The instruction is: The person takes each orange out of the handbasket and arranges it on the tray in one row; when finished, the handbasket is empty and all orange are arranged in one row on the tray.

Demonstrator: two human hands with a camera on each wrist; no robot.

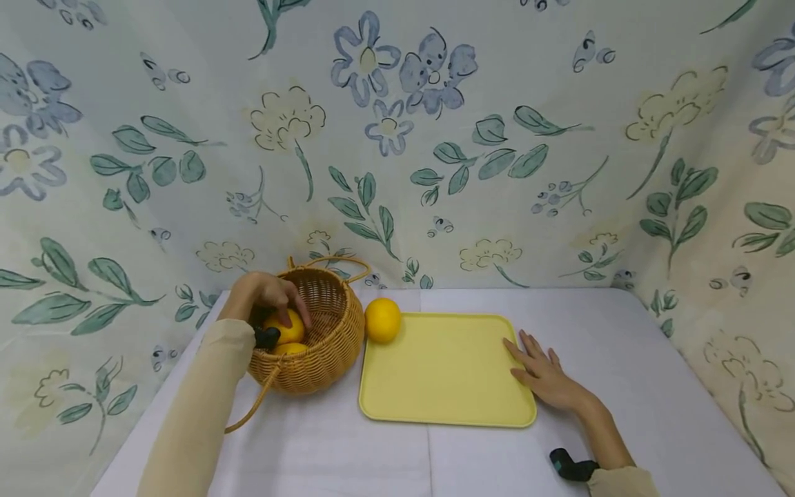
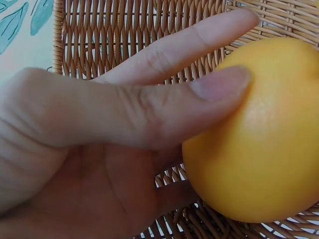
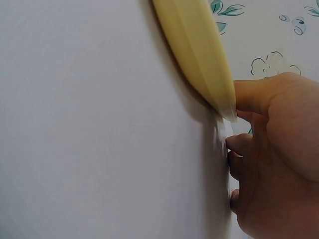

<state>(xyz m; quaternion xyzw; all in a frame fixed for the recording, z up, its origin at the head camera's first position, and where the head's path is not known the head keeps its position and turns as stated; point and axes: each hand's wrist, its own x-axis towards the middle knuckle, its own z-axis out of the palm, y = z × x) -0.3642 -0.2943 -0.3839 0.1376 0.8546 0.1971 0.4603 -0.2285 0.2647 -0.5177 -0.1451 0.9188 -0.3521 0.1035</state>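
On the left stands a round wicker basket [image 1: 335,352], and my left hand [image 1: 263,290] reaches down inside it. The thumb lies on the side of an orange [image 2: 264,144] and other fingers pass beside and beneath it, holding it, while one finger stretches out above. Another orange [image 1: 290,349] lies lower in the basket, partly covered. A third orange [image 1: 383,320] sits at the far left corner of a yellow tray [image 1: 444,369]. My right hand [image 1: 546,378] rests with spread fingers at the tray's right edge, its fingertips touching the rim.
The basket's handles [image 1: 251,411] fold outward, one toward the front and one toward the back. A white cloth [image 1: 329,449] covers the table. Floral fabric [image 1: 397,138] hangs behind and along both sides.
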